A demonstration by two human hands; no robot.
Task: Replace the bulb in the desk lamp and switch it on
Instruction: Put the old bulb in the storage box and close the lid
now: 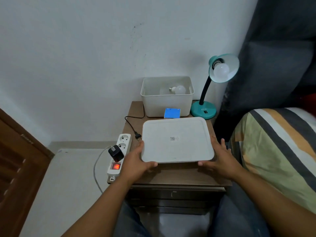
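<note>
1. Lamp [204, 110] at desk [179, 173] back right, bulb [221, 71] in shade, unlit.
2. Spare bulb [179, 89] inside bin [166, 104].
3. Lid [177, 140] gripped at both sides by left hand [136, 164] and right hand [222, 159].
4. Plug [138, 136] loose beside strip [119, 154].

One head-worn wide-angle view looks forward and steeply down from close above the desk [171, 175], facing the wall [85, 57], with the bed [277, 151] at right.
</note>
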